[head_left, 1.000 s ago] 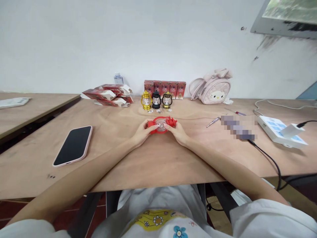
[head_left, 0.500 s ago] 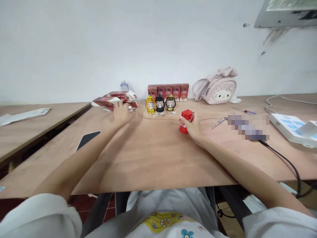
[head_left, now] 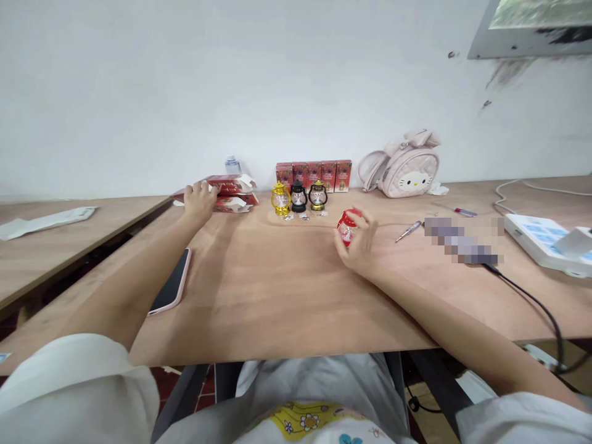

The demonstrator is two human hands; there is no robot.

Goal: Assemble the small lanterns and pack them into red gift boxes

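My right hand (head_left: 359,245) is wrapped round a small red lantern (head_left: 346,228) over the right middle of the table. My left hand (head_left: 200,200) rests with bent fingers on the pile of opened red boxes (head_left: 231,184) at the back left; whether it grips one is hard to make out. Between the hands, farther back, stand a gold lantern (head_left: 281,198), a black lantern (head_left: 298,197) and a black-and-gold lantern (head_left: 318,196), with small bits in front of them. Behind these, several upright red boxes (head_left: 328,176) line the wall.
A phone (head_left: 172,287) lies beside my left forearm. At the right are a pink bag (head_left: 411,172), a screwdriver (head_left: 408,231), a red-handled tool (head_left: 465,212), a blurred item with a black cable, and a white power strip (head_left: 539,237). A bottle (head_left: 232,165) stands back left.
My left hand has moved left across the opened boxes, uncovering more of the phone. My right hand has turned the red lantern, and its fingers now cover more of it.
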